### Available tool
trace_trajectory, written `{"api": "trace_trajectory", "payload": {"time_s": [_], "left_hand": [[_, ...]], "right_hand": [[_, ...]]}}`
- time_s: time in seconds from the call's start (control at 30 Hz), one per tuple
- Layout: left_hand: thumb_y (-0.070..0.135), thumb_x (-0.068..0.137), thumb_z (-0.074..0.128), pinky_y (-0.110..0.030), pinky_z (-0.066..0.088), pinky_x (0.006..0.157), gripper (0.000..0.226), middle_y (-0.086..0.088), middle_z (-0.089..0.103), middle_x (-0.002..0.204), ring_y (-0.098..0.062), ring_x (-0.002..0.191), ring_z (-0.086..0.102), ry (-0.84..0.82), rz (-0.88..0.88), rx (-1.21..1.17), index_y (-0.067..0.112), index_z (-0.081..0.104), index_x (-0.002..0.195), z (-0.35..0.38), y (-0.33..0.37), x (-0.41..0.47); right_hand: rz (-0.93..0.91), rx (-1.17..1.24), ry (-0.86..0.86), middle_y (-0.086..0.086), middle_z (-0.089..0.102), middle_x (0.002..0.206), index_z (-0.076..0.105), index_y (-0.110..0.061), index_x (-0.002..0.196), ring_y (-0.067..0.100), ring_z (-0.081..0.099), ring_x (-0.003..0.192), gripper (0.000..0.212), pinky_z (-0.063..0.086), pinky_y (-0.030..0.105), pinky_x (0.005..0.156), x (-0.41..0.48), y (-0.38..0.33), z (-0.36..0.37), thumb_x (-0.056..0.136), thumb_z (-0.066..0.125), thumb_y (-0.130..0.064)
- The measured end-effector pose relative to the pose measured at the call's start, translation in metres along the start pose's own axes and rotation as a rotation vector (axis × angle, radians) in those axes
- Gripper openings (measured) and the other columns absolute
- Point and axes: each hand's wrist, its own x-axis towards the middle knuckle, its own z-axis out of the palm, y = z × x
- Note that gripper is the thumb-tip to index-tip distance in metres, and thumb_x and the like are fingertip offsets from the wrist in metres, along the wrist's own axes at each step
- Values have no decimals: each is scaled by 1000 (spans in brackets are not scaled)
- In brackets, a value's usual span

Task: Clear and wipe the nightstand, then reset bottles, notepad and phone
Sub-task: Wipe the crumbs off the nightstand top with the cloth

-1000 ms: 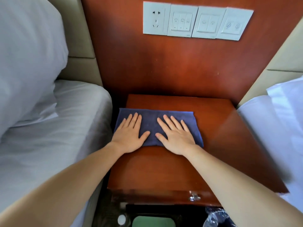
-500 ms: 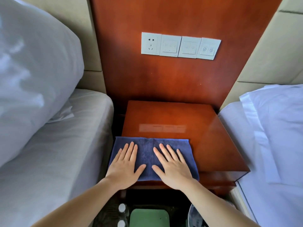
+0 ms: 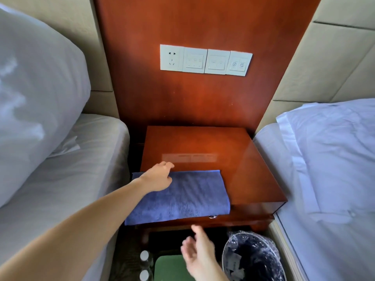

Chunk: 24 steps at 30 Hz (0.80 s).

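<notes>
1. A glossy reddish-brown wooden nightstand (image 3: 239,159) stands at the centre of the frame, against a wall panel of the same wood (image 3: 203,102).
2. A folded dark-blue microfibre cloth (image 3: 188,197) lies flat on the lower left part of the nightstand top. Its lower edge reaches the front edge of the top, and its left side runs just past the left side.
3. The left hand (image 3: 159,178) rests palm down on the upper left corner of the cloth. Its fingers are stretched forward and loosely bent, with the fingertips (image 3: 168,165) at the cloth's upper edge. It holds nothing.
4. The right hand (image 3: 199,253) hangs in the air below the nightstand front, at the lower centre of the frame. Its palm is turned to the left, its fingers are relaxed and spread, and it holds nothing and touches nothing.
5. Two clear bottles with white caps (image 3: 144,257) stand on the floor at the bottom of the frame, just left of a green flat-topped object (image 3: 170,266).
6. A round waste bin lined with clear plastic (image 3: 253,258) sits at the lower right of the nightstand.
7. A row of four white socket and switch plates (image 3: 205,60) is set in the wood panel above.
8. A white pillow (image 3: 36,94) and a bed with a white sheet (image 3: 67,179) fill the left; a second bed with white linen (image 3: 328,163) fills the right.
</notes>
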Motion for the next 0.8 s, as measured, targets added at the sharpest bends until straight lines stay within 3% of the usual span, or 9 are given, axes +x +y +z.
{"api": "trace_trajectory", "payload": {"time_s": [0.07, 0.13, 0.23, 0.3, 0.43, 0.6, 0.67, 0.73, 0.8], "left_hand": [[23, 95, 49, -42, 41, 104, 45, -10, 41, 139, -29, 124, 46, -78, 9, 97, 14, 44, 140, -1, 3, 16], [28, 93, 52, -44, 47, 95, 39, -10, 52, 127, -29, 110, 55, -92, -31, 120, 15, 50, 129, -3, 1, 23], [30, 88, 56, -33, 51, 72, 31, -9, 66, 101, -25, 86, 63, -131, -50, 83, 7, 62, 108, -5, 1, 27], [30, 85, 57, -28, 38, 55, 27, -5, 61, 74, -22, 65, 54, -158, -78, 87, 4, 65, 84, -9, 2, 25], [28, 77, 60, -26, 21, 48, 32, 3, 35, 55, -17, 52, 30, -186, -119, -150, 18, 39, 56, -14, -7, 19], [34, 87, 60, -27, 31, 57, 24, 3, 46, 69, -14, 61, 41, -252, -111, -248, 16, 50, 74, -11, -6, 6], [36, 87, 63, -26, 36, 61, 24, 0, 53, 74, -14, 65, 48, -324, -143, -311, 14, 56, 82, -10, -5, 2], [36, 79, 69, -31, 44, 70, 35, -11, 64, 84, -21, 76, 59, -411, -181, -534, 4, 65, 92, -9, -10, 0], [28, 74, 73, -37, 49, 85, 48, -18, 70, 100, -30, 92, 67, -378, -190, -861, -6, 67, 106, -8, -15, -4]], "right_hand": [[76, -15, -174, 11, 65, 99, 62, -10, 98, 25, 60, 92, 20, 50, 34, 77, 0, 9, 6, 88, 70, -25], [-2, -55, -248, 6, 70, 104, 65, -15, 102, 22, 61, 102, 13, 45, 35, 89, -2, 9, 15, 91, 67, -22], [-135, -63, -218, 9, 72, 100, 66, -7, 102, 19, 65, 101, 12, 48, 32, 87, -3, 5, 20, 90, 66, -10], [-209, -63, -205, 10, 72, 100, 64, -3, 106, 18, 67, 100, 15, 49, 30, 85, -7, 0, 23, 92, 61, -7], [-366, -94, -189, 12, 71, 101, 62, -2, 97, 19, 67, 99, 12, 51, 30, 87, -14, -13, 25, 94, 51, -4], [-457, -98, -292, 8, 69, 105, 58, -4, 104, 16, 65, 103, 12, 48, 28, 90, -17, -26, 25, 92, 56, -4], [-522, -131, -340, 3, 71, 96, 55, -6, 100, 12, 64, 95, 13, 47, 24, 85, -21, -28, 25, 89, 60, 0], [-614, -170, -357, 2, 70, 85, 55, -6, 96, 9, 63, 84, 15, 46, 19, 76, -26, -35, 24, 87, 60, 5], [-717, -207, -369, 3, 69, 83, 57, -3, 96, 6, 65, 81, 14, 48, 17, 71, -29, -50, 25, 87, 60, 7]]}}
